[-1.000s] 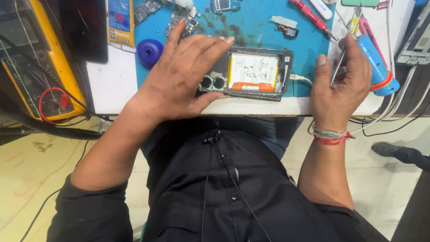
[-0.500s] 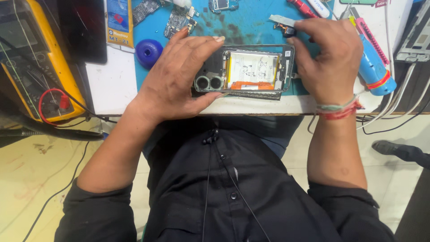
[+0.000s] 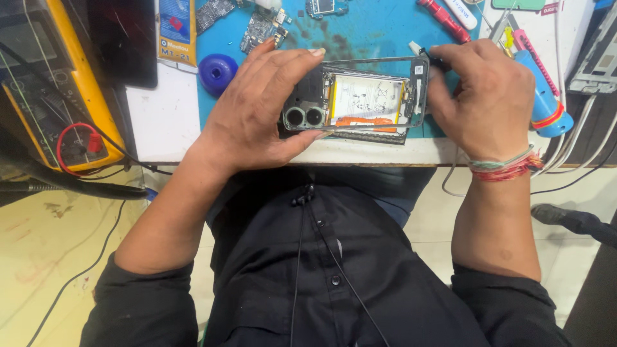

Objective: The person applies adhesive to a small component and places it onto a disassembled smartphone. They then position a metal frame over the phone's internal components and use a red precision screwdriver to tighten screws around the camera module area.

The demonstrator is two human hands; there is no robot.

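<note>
An opened phone [image 3: 363,103] with its back cover off lies over the near edge of a blue work mat [image 3: 373,32]. Its white battery and two camera rings are exposed. My left hand [image 3: 257,109] grips the camera end of the phone, thumb under the frame. My right hand [image 3: 485,96] clasps the other end, fingers curled around the frame's corner. Both hands lift the phone slightly off the mat. Red and green threads circle my right wrist.
A yellow meter [image 3: 58,96] with a red lead stands at the left. A blue round cap [image 3: 217,69], circuit boards [image 3: 260,26], a red-handled screwdriver [image 3: 443,18] and a blue bottle [image 3: 543,96] lie on the white bench [image 3: 160,122]. Cables hang at the right.
My right hand left the tool near the blue bottle and moved left onto the phone's end. The phone now sits raised and gripped from both ends.
</note>
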